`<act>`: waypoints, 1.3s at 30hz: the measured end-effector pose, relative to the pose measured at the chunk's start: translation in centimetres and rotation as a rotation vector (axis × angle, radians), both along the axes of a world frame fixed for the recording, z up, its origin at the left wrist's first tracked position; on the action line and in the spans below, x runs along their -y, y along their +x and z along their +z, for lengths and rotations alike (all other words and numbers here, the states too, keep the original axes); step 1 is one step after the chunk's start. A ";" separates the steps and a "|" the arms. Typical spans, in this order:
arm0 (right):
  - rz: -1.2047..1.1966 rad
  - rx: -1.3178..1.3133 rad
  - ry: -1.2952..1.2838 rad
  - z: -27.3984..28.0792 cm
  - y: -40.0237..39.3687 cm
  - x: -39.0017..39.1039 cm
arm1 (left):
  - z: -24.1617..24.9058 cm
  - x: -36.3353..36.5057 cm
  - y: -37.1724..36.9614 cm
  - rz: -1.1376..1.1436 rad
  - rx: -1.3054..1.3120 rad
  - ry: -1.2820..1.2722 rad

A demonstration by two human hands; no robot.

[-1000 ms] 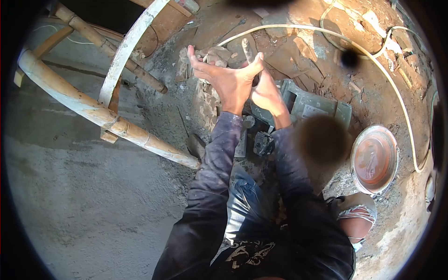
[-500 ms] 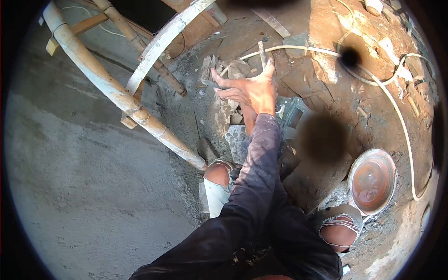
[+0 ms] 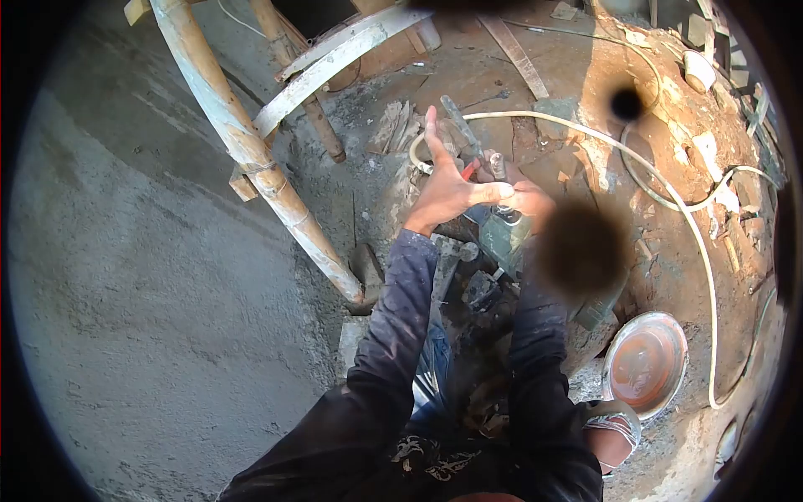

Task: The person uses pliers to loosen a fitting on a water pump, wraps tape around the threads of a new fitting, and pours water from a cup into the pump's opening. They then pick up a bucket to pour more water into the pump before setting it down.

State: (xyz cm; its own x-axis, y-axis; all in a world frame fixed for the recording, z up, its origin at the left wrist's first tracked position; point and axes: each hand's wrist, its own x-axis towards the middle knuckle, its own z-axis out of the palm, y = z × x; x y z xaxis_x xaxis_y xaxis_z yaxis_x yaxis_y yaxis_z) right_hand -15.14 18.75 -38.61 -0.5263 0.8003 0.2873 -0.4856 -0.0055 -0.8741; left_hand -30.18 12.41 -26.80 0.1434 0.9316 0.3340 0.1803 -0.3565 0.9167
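Observation:
My left hand (image 3: 447,194) is spread, its index finger pointing up and its thumb stretched right to the side of a short metal rod (image 3: 498,167). My right hand (image 3: 529,199) closes round that rod, partly hidden behind it and the left thumb. Just above, a long flat grey bar (image 3: 460,125) slants up to the left, with a small red piece (image 3: 470,170) at its lower end. Below the hands lies a teal-green tool body (image 3: 506,238). A dark blot on the lens covers part of my right wrist.
A pale hose (image 3: 585,130) loops from near my hands across the dirt to the right. At lower right a round basin (image 3: 640,368) holds reddish liquid. Bamboo poles (image 3: 242,142) lean over the grey cement surface (image 3: 167,293) on the left. Blocks and rubble (image 3: 481,289) lie between my arms.
My forearms were overlapped and now are apart, the right hand showing on the right. My left hand has turned, its fingers now upward. The view has shifted slightly.

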 end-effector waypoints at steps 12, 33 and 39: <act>-0.077 -0.291 -0.339 -1.9 -0.6 -1.2 | -0.6 -1.4 7.1 0.773 -0.117 0.238; -0.001 0.245 0.350 0.5 -0.4 -1.7 | -0.7 0.9 2.9 0.480 0.168 0.319; 0.500 -0.027 0.111 0.5 -0.1 -3.8 | 1.1 -3.1 -0.5 0.254 0.522 0.051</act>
State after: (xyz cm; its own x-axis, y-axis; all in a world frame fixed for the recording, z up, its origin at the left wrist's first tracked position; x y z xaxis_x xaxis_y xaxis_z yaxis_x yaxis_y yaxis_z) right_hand -15.20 22.54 -38.14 -0.8283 0.4164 0.3748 -0.4695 -0.1509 -0.8699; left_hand -30.63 15.47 -25.71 -0.2778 0.8960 0.3464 -0.2052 -0.4076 0.8898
